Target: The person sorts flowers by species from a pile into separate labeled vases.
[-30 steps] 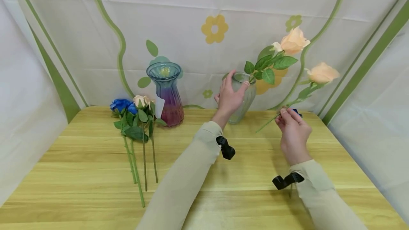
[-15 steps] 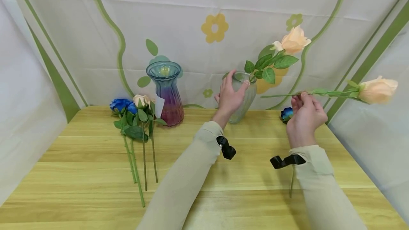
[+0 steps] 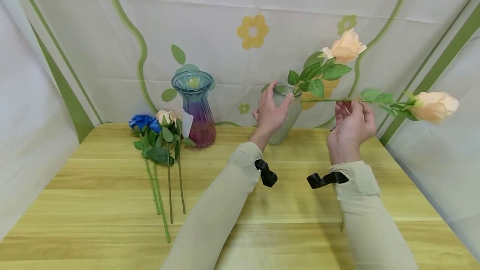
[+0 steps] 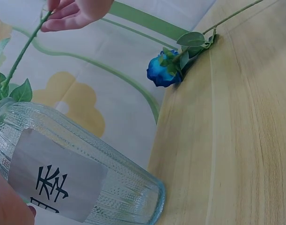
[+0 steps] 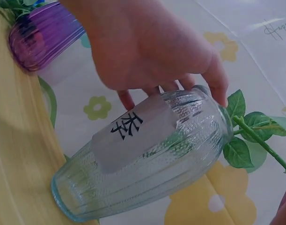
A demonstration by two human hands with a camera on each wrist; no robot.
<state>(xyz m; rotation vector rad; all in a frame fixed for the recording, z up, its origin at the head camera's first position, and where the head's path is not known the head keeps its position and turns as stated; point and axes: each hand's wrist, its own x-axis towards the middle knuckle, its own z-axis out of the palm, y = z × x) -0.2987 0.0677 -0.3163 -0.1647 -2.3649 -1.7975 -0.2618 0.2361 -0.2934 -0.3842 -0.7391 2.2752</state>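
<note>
My left hand grips a clear ribbed glass vase near its neck, thumb by the rim. A paper label with black characters is on its side. One peach rose leans out of the vase mouth to the right. Between thumb and fingers, my right hand pinches the green stem of another peach rose. That rose lies nearly level, bloom to the right, with its bare stem end close to the vase rim. Whether the end touches the rim, I cannot tell.
A blue-to-purple glass vase stands at the back left. Beside it on the wooden table lie blue roses and pale peach roses. Another blue rose lies on the right, mostly hidden by my right arm in the head view.
My right hand first moved right and up, tipping the held rose from slanted to nearly level. It then came back left, bringing the stem end to the vase mouth. The left hand stayed put.
</note>
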